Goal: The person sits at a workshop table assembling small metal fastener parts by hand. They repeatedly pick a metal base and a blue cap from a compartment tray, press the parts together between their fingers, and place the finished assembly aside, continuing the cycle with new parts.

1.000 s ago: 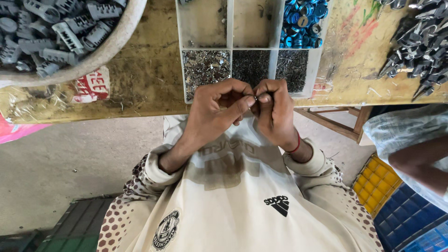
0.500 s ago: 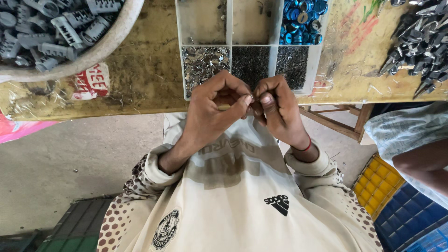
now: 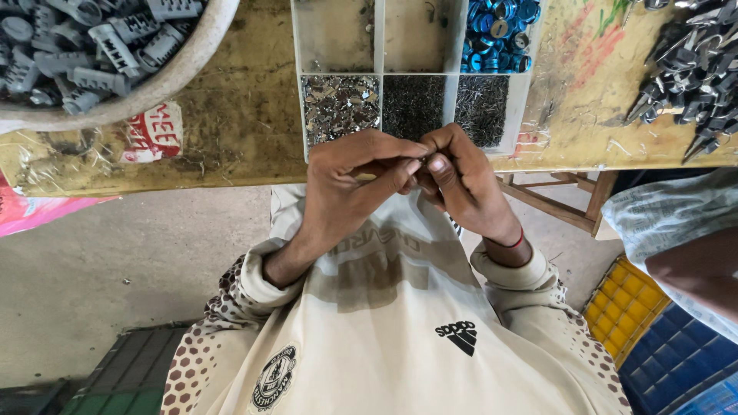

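Observation:
My left hand and my right hand meet fingertip to fingertip just below the front edge of the wooden table. Between them they pinch a very small part, mostly hidden by my fingers. Right above the hands sits a clear divided tray holding small metal bits, fine dark pins and blue rings in separate compartments.
A white bowl of grey plastic parts stands at the table's left. A heap of dark metal parts lies at the right. Another person's arm is at the right edge. Yellow and blue crates sit on the floor.
Both hands have stayed together at the table edge, with only small finger movements around the tiny part; the view has shifted slightly.

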The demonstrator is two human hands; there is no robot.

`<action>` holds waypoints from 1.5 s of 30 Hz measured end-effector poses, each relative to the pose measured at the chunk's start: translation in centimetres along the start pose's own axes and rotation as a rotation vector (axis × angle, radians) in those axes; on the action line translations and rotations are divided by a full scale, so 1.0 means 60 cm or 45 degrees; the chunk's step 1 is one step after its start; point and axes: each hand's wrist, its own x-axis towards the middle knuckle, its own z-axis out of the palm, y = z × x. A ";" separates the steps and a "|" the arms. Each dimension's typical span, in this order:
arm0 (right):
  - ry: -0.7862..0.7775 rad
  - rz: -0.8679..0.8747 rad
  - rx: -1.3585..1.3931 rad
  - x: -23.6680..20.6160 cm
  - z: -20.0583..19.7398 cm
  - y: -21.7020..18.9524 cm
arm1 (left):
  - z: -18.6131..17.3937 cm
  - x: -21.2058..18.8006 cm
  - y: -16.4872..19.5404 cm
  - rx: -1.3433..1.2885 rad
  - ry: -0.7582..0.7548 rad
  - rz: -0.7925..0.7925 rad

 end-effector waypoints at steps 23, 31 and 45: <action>0.070 0.237 -0.316 0.051 -0.041 -0.028 | -0.018 0.050 -0.028 0.048 -0.051 -0.132; 0.216 0.127 -1.724 0.040 -0.111 -0.056 | -0.021 0.065 -0.057 0.341 -0.069 0.058; 0.259 0.061 -1.592 0.059 -0.101 -0.060 | -0.026 0.064 -0.061 0.459 -0.101 0.063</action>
